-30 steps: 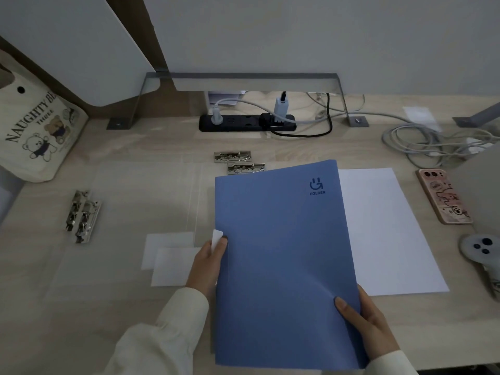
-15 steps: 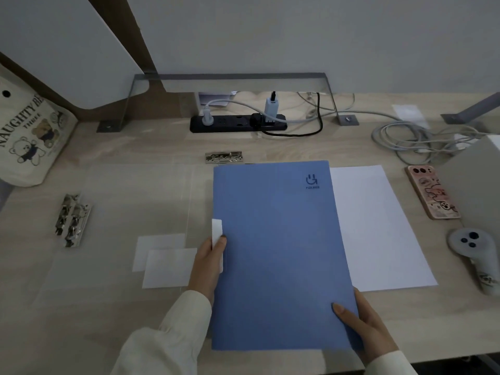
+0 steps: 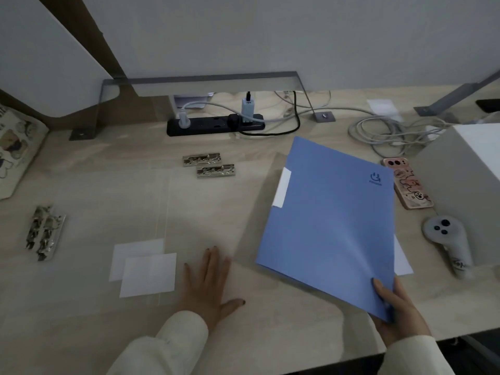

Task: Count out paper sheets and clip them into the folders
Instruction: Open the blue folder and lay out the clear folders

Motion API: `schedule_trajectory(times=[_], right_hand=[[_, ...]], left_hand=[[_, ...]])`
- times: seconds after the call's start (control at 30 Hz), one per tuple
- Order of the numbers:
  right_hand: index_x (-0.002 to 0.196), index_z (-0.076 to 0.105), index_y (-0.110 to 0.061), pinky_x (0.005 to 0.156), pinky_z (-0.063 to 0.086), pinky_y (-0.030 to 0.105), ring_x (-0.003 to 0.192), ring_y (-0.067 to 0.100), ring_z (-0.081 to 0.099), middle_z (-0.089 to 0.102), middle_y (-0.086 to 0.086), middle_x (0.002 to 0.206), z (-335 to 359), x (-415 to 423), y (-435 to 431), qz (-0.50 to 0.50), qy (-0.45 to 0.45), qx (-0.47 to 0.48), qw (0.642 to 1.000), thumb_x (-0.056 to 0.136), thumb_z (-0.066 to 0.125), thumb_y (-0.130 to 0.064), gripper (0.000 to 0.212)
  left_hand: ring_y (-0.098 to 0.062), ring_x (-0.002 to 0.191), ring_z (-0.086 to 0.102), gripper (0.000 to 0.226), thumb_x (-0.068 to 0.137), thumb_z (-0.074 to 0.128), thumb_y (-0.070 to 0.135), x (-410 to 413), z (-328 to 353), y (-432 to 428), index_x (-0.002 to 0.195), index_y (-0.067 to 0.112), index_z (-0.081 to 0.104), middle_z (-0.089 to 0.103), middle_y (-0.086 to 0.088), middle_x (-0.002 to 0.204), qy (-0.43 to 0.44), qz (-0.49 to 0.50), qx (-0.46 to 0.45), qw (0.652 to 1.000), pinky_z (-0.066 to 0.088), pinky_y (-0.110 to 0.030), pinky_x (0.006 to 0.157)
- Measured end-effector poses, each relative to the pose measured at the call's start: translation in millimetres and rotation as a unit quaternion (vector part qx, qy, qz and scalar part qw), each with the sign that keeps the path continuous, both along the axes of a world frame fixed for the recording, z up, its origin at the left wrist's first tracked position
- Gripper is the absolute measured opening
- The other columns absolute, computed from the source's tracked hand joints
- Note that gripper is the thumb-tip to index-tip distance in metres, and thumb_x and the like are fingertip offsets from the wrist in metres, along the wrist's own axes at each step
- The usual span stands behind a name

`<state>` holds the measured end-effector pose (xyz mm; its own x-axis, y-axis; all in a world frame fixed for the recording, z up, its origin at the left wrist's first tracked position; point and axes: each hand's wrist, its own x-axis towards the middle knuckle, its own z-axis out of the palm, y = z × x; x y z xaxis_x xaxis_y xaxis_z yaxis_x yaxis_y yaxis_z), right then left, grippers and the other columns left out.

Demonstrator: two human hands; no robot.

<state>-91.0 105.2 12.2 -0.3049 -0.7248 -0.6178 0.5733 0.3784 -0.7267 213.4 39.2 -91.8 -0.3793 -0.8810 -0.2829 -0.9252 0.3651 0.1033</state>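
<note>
A blue folder [image 3: 330,220] with a white tab on its left edge is held tilted above the right part of the desk. My right hand [image 3: 397,307] grips its near right corner. White paper sheets [image 3: 403,262] lie under it, mostly hidden. My left hand [image 3: 209,282] rests flat on the desk, fingers apart, holding nothing. Two metal clips [image 3: 208,165] lie at the middle back, and two more metal clips [image 3: 44,232] lie at the left. Two small white slips [image 3: 146,267] lie left of my left hand.
A black power strip [image 3: 213,125] with plugs and cables runs along the back. A phone [image 3: 408,186] in a pink case and a white controller [image 3: 446,243] lie at the right, beside a grey box [image 3: 465,190]. A printed tote bag [image 3: 13,155] leans at far left.
My right hand has carried the blue folder to the right and lifted it over the paper. My left hand has let go of the folder's edge and now lies flat on the desk.
</note>
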Motion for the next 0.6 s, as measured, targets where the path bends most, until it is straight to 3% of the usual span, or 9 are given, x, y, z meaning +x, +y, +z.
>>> schedule_trajectory(times=[0.07,0.1,0.2,0.27,0.37,0.5,0.57,0.6], right_hand=[[0.094,0.058,-0.034,0.059,0.058,0.035,0.090,0.026,0.060,0.063,-0.002,0.103,-1.6,-1.0,0.3,-0.001,-0.004,0.009,1.000,0.089,0.045,-0.004,0.033],[0.094,0.059,-0.033,0.061,0.057,0.036,0.091,0.027,0.060,0.063,-0.001,0.104,-2.1,-1.4,0.6,0.002,-0.005,0.011,1.000,0.089,0.045,-0.004,0.033],[0.095,0.059,-0.033,0.068,0.055,0.042,0.094,0.030,0.060,0.063,0.001,0.106,-3.4,-2.7,0.8,0.001,-0.013,0.020,1.000,0.088,0.046,-0.005,0.031],[0.095,0.059,-0.033,0.070,0.054,0.043,0.095,0.030,0.060,0.063,0.002,0.108,-3.4,-4.3,0.7,0.000,-0.014,0.025,1.000,0.088,0.046,-0.006,0.030],[0.095,0.059,-0.032,0.061,0.058,0.040,0.094,0.029,0.060,0.064,0.001,0.106,-1.9,-8.7,0.2,-0.007,-0.016,0.025,1.000,0.089,0.046,-0.005,0.031],[0.095,0.060,-0.033,0.058,0.059,0.037,0.094,0.028,0.060,0.064,-0.001,0.106,-0.6,-16.5,-1.6,-0.015,-0.009,0.026,0.999,0.088,0.047,-0.005,0.031],[0.096,0.060,-0.035,0.062,0.059,0.036,0.095,0.027,0.060,0.064,-0.002,0.107,-1.5,-20.5,-2.9,-0.021,0.000,0.025,0.999,0.088,0.048,-0.006,0.033],[0.096,0.060,-0.035,0.063,0.059,0.034,0.094,0.026,0.060,0.064,-0.002,0.107,-1.3,-21.8,-3.5,-0.024,0.003,0.018,1.000,0.088,0.047,-0.005,0.033]], left_hand=[[-0.031,0.127,0.032,0.083,0.080,0.015,0.067,-3.7,2.9,-7.0,0.139,0.010,0.028,0.039,-0.015,0.131,-0.023,-0.008,-0.009,1.000,0.051,-0.058,0.073],[-0.032,0.119,0.037,0.078,0.076,0.025,0.064,-4.6,5.0,-9.3,0.128,0.009,0.037,0.039,-0.016,0.129,-0.037,-0.025,-0.007,0.999,0.054,-0.057,0.065],[-0.042,0.108,0.052,0.090,0.043,0.073,0.051,-9.1,16.4,-16.4,0.117,0.007,0.047,0.046,-0.023,0.123,-0.080,-0.043,0.015,0.996,0.055,-0.054,0.052],[-0.044,0.094,0.066,0.101,0.020,0.091,0.023,-15.4,18.2,-21.6,0.113,0.006,0.053,0.063,-0.029,0.112,-0.062,-0.014,0.031,0.998,0.051,-0.054,0.040],[-0.043,0.085,0.069,0.098,0.020,0.086,-0.005,-25.1,19.3,-27.7,0.109,0.005,0.046,0.071,-0.026,0.099,-0.053,-0.009,0.044,0.998,0.042,-0.052,0.026],[-0.044,0.080,0.069,0.057,0.056,0.062,-0.005,-30.6,14.9,-29.8,0.109,0.002,0.043,0.071,-0.028,0.097,-0.106,-0.041,0.020,0.993,0.040,-0.051,0.023],[-0.044,0.093,0.067,0.055,0.067,0.057,-0.001,-31.8,32.2,-33.6,0.120,0.000,0.040,0.064,-0.030,0.113,-0.110,-0.052,-0.046,0.992,0.048,-0.056,0.035],[-0.044,0.110,0.060,0.060,0.074,0.049,-0.005,-28.9,37.5,-35.7,0.131,-0.001,0.032,0.051,-0.030,0.131,-0.079,-0.034,-0.112,0.990,0.055,-0.057,0.053]])
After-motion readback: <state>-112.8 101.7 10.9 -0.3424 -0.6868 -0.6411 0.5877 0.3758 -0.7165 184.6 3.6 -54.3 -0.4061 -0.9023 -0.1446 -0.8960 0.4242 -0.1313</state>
